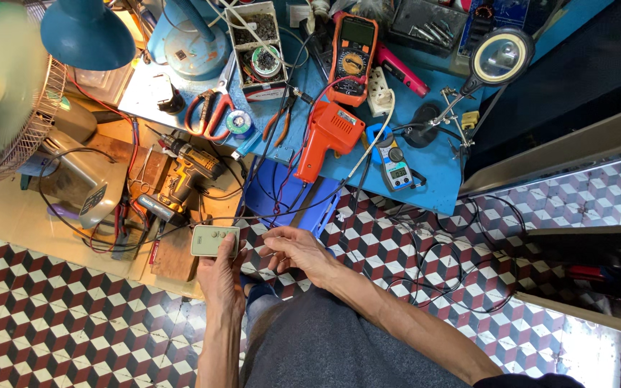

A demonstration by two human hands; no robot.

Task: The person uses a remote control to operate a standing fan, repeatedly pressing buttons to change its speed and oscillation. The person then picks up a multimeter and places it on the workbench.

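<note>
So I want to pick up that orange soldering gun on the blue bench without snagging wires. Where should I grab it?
Take the orange soldering gun by its pistol handle, the narrower limb slanting toward the bench's near edge. Come from that near side, wrapping your fingers around the handle. The blocky body sits farther back among the wires, and the cord looks to trail close by.

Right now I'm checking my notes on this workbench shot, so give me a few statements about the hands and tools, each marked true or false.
1. The left hand holds a small pale remote control. True.
2. The right hand grips the orange soldering gun. False: the gun lies on the blue bench top, apart from the hand, which holds no tool.
3. A yellow and black cordless drill lies left of the soldering gun. True.
4. The magnifier on a stand is at the left edge by the fan. False: it stands at the right end of the bench.
5. Red-handled scissors lie on the bench. True.
</note>
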